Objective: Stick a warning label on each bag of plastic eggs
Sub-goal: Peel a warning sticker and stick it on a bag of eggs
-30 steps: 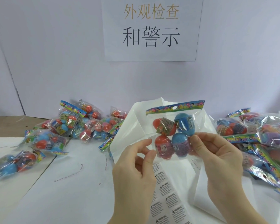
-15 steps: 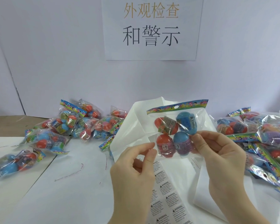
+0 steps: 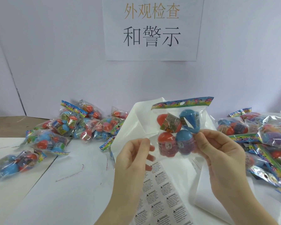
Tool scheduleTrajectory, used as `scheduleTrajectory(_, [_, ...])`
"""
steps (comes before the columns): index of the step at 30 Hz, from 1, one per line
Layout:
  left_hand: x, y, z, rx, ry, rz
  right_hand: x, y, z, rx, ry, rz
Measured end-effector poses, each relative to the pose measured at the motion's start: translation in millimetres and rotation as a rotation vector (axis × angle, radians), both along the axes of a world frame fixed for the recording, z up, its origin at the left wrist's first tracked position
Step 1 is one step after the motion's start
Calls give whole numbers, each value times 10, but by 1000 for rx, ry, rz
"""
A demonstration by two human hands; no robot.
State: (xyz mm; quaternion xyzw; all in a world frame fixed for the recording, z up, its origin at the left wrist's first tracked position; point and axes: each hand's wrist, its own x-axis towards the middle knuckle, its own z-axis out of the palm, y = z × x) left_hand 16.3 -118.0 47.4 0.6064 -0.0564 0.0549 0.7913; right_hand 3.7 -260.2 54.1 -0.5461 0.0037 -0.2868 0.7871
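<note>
A clear bag of plastic eggs (image 3: 177,132) with a colourful header strip is held upright above the table; it holds two red and two blue eggs. My right hand (image 3: 221,163) pinches the bag's right side beside the blue eggs. My left hand (image 3: 133,159) has thumb and forefinger pinched at the bag's lower left edge, next to the lower red egg. Below the hands lies a sheet of warning labels (image 3: 161,194), partly hidden by my left wrist. No label shows clearly on the held bag.
A heap of egg bags (image 3: 68,127) lies at the left, one more (image 3: 15,163) near the left edge, and another heap (image 3: 266,137) at the right. A white plastic pouch (image 3: 143,117) stands behind the held bag. A printed sign (image 3: 151,28) hangs on the wall.
The bag has risen slightly and tilted to the right. My left fingers have slid left from the red egg to the bag's edge. My right hand keeps its hold.
</note>
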Motion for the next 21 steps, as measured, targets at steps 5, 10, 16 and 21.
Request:
scheduleTrajectory(5, [-32,-19,20,34,-40,-103,-3,11,-13,-17,30,68])
scheduleTrajectory(10, [-15,13,21,-39,-10,-130,-7,-20,-12,-21,64,136])
scheduleTrajectory(16, [6,48,23,-79,1,-44,-11,-16,-1,-134,125,314])
scheduleTrajectory(21, [14,53,-8,-21,-9,13,-38,39,-6,-272,162,387])
